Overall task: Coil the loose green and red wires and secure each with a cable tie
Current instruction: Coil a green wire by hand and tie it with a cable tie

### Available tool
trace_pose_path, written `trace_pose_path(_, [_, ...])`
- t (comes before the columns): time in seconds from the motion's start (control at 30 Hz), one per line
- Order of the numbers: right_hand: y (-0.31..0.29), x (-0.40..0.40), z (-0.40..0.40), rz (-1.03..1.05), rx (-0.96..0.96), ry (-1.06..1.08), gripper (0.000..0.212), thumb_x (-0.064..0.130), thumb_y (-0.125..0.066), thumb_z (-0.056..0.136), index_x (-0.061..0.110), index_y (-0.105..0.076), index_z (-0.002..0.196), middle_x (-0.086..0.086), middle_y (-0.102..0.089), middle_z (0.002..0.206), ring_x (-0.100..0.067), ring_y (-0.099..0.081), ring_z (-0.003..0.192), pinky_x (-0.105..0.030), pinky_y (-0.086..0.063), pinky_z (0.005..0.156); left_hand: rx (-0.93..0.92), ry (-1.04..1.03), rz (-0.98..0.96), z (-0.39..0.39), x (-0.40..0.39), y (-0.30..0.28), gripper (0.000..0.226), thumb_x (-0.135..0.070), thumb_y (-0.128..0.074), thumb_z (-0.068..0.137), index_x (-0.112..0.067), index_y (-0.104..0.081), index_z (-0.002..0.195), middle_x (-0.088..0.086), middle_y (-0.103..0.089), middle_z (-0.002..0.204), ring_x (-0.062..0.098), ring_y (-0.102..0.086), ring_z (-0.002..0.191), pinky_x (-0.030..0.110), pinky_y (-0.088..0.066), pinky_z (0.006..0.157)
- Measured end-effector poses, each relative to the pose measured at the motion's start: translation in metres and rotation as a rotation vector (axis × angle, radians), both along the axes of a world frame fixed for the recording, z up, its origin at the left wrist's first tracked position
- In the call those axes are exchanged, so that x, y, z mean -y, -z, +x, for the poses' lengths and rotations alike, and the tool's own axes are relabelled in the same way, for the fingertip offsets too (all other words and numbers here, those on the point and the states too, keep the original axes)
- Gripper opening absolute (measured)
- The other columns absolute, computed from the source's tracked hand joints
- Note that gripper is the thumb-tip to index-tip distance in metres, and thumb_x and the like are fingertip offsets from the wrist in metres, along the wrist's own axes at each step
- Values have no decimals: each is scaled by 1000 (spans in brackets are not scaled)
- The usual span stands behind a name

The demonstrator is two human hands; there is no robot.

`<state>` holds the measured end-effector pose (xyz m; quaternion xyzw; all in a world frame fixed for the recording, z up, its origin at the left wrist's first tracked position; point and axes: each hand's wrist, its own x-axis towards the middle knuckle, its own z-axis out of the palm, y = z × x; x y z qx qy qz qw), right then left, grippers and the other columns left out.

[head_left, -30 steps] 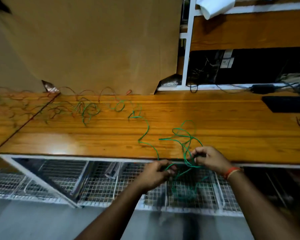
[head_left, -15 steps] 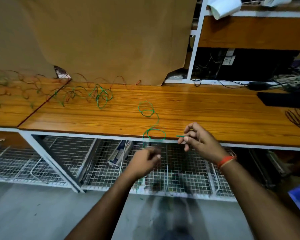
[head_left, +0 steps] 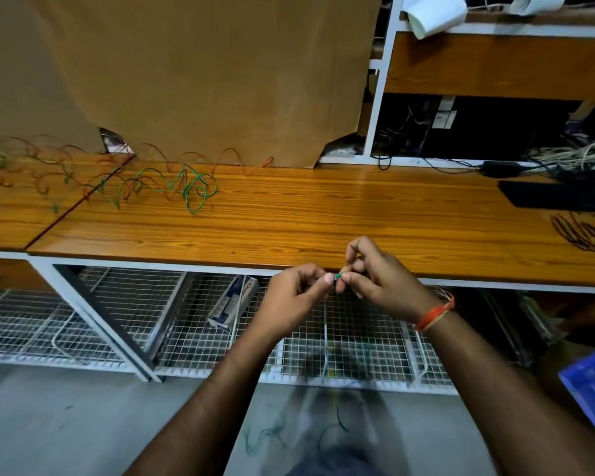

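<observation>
Both grips pinch green wire [head_left: 338, 275] | left hand [head_left: 294, 297] | right hand [head_left: 375, 280] | wire bridges fingertips

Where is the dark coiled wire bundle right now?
In the head view, the dark coiled wire bundle lies at the wooden bench's far right edge, just in front of a black flat object.

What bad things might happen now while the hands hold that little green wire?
1. Both hands, left hand and right hand, pinch only a short bit of green wire out past the table edge. A slip of the grip would likely drop it onto the floor.
2. The loose wires on the table lie crossed, red over green. Pulling one may well drag the others into a knot.
</observation>
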<state>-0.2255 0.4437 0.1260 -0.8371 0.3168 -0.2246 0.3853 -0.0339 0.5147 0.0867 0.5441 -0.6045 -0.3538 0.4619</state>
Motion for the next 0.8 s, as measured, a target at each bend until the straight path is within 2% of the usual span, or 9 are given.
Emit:
trace_pose_path(0.07, [6, 0, 2, 16, 15, -6, 21, 6, -57, 102, 20, -43, 108, 2, -74, 83, -10, -63, 68, -31, -51, 63, -77, 37, 39, -1, -2, -3, 27, -30, -58, 104, -21, -63, 79, -13, -52, 65, 6, -45, 62, 27, -38, 61])
trace_pose_path(0.2, [34, -2, 2, 320, 296, 139, 13, 2, -61, 100, 11, -54, 105, -3, -71, 80, -13, -68, 74, -24, -54, 65, -762, -31, 165, 4, -10, -9, 22, -24, -61, 101, -21, -63, 80, -4, -49, 70, 7, -40, 62, 21, -35, 57])
trace_pose_path(0.27, [53, -7, -1, 335, 343, 262, 5, 3, -65, 97, 6, -63, 100, -5, -73, 81, -9, -67, 74, -21, -53, 66, -976, -74, 219, 11, -19, -7, 16, -20, -60, 99, -16, -60, 85, -2, -51, 71, 7, -43, 61, 17, -41, 55])
trace_pose_path(0.3, [61, -11, -2, 303, 337, 302, 3, 4, -67, 96, 6, -67, 98, -5, -75, 80, -7, -67, 73, -19, -51, 66, -980, -75, 256, 14, -25, -6, 15, -19, -58, 99, -14, -59, 85, -1, -52, 71, 7, -45, 61, 17, -42, 55])
trace_pose_path(0.4, [72, -18, -3, 167, 241, 288, 8, 7, -71, 93, 12, -74, 89, -1, -76, 80, -6, -69, 73, -16, -51, 69, -712, -18, 407, 20, -43, 1, 22, -20, -51, 104, -12, -63, 87, 2, -58, 74, 10, -51, 64, 21, -44, 64])
trace_pose_path(0.47, [71, -18, -1, 91, 145, 231, 10, 10, -73, 93, 18, -75, 86, 5, -75, 80, -6, -70, 77, -15, -51, 71, -629, -7, 458, 22, -49, 4, 26, -22, -46, 108, -12, -63, 91, 2, -62, 77, 11, -55, 68, 24, -45, 69])
trace_pose_path(0.63, [73, -20, 8, 46, 11, 117, 12, 15, -70, 96, 25, -76, 91, 9, -74, 83, -1, -68, 82, -9, -47, 71, -812, -64, 466, 28, -51, 6, 25, -19, -45, 108, -11, -61, 89, 5, -63, 79, 12, -57, 68, 21, -50, 65])
trace_pose_path(0.73, [85, -25, 16, 123, 59, 141, 11, 13, -66, 98, 19, -75, 98, 4, -73, 82, -1, -67, 78, -11, -48, 69, -895, -156, 432, 33, -50, 10, 26, -16, -45, 108, -10, -63, 89, 6, -65, 77, 12, -60, 64, 19, -53, 61])
trace_pose_path(0.8, [100, -31, 19, 209, 147, 205, 10, 8, -65, 98, 15, -72, 102, -2, -72, 80, -4, -66, 72, -18, -51, 67, -941, -243, 371, 37, -50, 14, 26, -14, -44, 108, -9, -63, 92, 6, -66, 76, 11, -61, 63, 18, -53, 59])
